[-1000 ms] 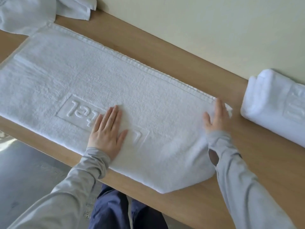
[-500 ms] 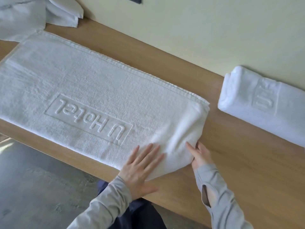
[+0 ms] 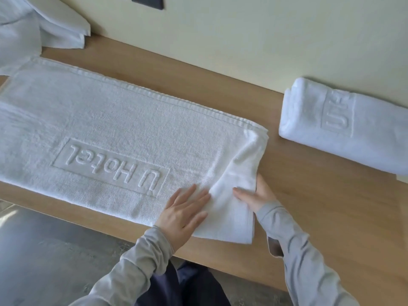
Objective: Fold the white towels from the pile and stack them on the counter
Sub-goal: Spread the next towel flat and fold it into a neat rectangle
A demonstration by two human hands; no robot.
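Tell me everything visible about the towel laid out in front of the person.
The spread towel is white terry with a ribbed far hem and an embossed, framed "U Hotel" mark, upside down to the camera. It lies flat along the wooden counter. Its right end is rumpled and folded over: the right hand pinches it, while the left hand presses flat beside that.
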